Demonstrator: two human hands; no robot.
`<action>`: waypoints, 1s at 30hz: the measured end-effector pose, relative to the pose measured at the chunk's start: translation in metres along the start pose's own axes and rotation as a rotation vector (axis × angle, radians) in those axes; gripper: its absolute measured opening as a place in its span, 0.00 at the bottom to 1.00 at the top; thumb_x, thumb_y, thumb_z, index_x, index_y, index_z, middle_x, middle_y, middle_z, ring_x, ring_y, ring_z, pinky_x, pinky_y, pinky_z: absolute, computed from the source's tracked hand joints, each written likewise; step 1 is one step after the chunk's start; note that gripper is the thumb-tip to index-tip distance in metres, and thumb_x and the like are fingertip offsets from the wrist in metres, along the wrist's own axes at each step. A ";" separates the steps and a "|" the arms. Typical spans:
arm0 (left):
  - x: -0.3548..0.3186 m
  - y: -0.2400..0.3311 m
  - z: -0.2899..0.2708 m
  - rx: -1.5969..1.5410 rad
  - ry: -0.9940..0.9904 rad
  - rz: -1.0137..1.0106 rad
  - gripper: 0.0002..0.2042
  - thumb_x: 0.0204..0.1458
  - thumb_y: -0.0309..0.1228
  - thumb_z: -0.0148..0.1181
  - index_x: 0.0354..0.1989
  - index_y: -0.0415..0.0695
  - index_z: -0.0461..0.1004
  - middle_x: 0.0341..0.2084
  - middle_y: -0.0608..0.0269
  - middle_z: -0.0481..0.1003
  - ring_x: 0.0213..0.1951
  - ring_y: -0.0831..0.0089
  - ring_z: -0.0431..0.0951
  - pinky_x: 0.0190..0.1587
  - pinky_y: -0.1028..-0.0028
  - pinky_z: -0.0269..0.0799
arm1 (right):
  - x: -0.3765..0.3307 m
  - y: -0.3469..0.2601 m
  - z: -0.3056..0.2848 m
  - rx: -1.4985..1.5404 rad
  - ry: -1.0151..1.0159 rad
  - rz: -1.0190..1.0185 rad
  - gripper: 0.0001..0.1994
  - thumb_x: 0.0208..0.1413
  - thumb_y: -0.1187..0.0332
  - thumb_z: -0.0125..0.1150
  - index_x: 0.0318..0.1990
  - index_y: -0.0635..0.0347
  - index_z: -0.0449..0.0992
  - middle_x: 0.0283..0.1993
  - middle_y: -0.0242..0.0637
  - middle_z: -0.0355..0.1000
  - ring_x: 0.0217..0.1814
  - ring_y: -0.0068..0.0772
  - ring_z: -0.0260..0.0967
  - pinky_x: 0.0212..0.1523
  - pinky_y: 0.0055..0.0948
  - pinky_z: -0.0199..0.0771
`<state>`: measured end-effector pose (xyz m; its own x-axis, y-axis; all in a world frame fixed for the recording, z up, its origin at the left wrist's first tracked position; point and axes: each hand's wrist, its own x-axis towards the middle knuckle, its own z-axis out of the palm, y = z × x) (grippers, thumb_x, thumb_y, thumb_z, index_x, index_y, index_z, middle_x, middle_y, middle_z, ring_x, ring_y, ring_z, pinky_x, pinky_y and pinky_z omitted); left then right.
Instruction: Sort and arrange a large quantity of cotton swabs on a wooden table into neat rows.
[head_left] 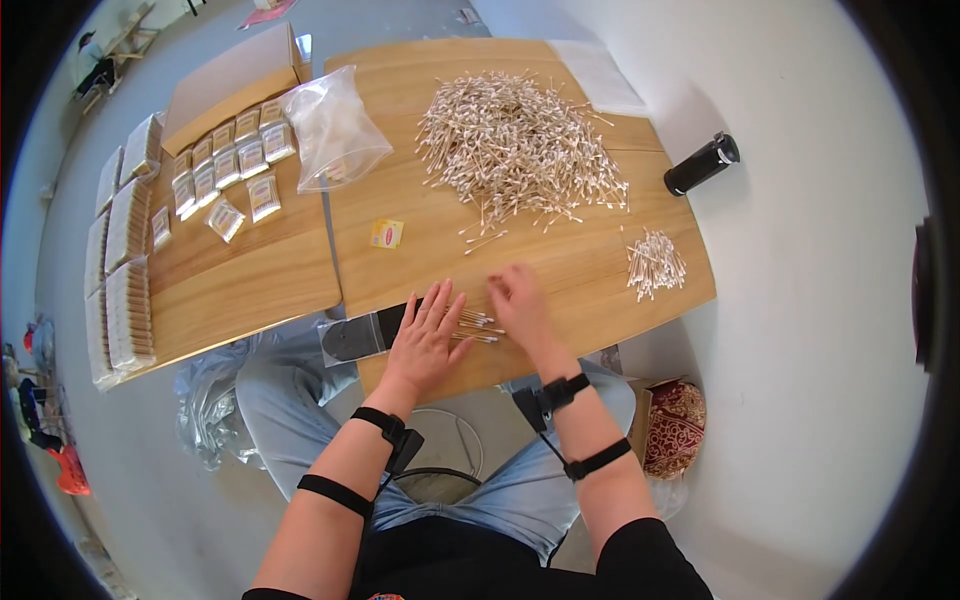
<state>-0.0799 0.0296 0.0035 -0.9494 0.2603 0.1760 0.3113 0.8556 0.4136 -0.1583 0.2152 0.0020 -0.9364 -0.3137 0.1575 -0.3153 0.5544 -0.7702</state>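
Note:
My left hand (428, 335) lies flat with fingers spread on the wooden table (560, 265), beside a small bunch of cotton swabs (478, 326) near the front edge. My right hand (520, 305) rests on the other side of that bunch, fingers touching the swabs. A small clear bag with a dark backing (358, 336) lies at the table edge just left of my left hand. A large heap of cotton swabs (515, 145) covers the far middle of the table. A smaller pile of swabs (655, 262) sits at the right.
A clear plastic bag (335, 128) lies at the far left of the table, a small yellow packet (387, 233) nearer the middle. The left table (250, 285) holds rows of filled swab packets (225, 170) and a cardboard box (235, 80). A black cylinder (702, 165) lies on the floor at right.

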 end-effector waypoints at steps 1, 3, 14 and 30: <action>0.004 0.004 0.001 -0.010 -0.006 0.013 0.30 0.58 0.48 0.52 0.65 0.44 0.61 0.68 0.55 0.55 0.70 0.61 0.52 0.71 0.55 0.43 | 0.012 0.007 -0.008 -0.172 0.152 -0.029 0.11 0.47 0.72 0.64 0.39 0.59 0.76 0.38 0.42 0.71 0.43 0.48 0.69 0.45 0.42 0.70; 0.002 0.006 0.003 -0.013 -0.020 0.016 0.30 0.57 0.47 0.52 0.65 0.43 0.61 0.68 0.53 0.56 0.70 0.59 0.52 0.71 0.55 0.42 | 0.034 0.019 -0.013 -0.332 0.296 -0.055 0.12 0.46 0.72 0.64 0.41 0.58 0.77 0.40 0.42 0.71 0.44 0.48 0.69 0.46 0.41 0.70; 0.001 -0.001 0.004 -0.095 0.031 -0.037 0.30 0.55 0.44 0.56 0.64 0.42 0.61 0.68 0.52 0.56 0.70 0.57 0.52 0.71 0.54 0.44 | 0.018 0.002 -0.003 -0.241 0.084 -0.087 0.05 0.46 0.71 0.65 0.28 0.58 0.74 0.30 0.41 0.68 0.37 0.48 0.68 0.38 0.42 0.69; 0.002 0.001 0.005 -0.051 -0.006 -0.036 0.25 0.58 0.47 0.51 0.59 0.43 0.69 0.66 0.54 0.60 0.69 0.60 0.54 0.71 0.55 0.43 | 0.080 0.011 0.016 -0.526 0.260 0.221 0.10 0.51 0.64 0.63 0.35 0.58 0.72 0.35 0.44 0.72 0.39 0.49 0.72 0.38 0.44 0.73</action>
<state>-0.0821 0.0333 -0.0002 -0.9601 0.2330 0.1546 0.2788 0.8405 0.4645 -0.2340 0.1838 -0.0035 -0.9742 0.0128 0.2255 -0.0817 0.9108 -0.4046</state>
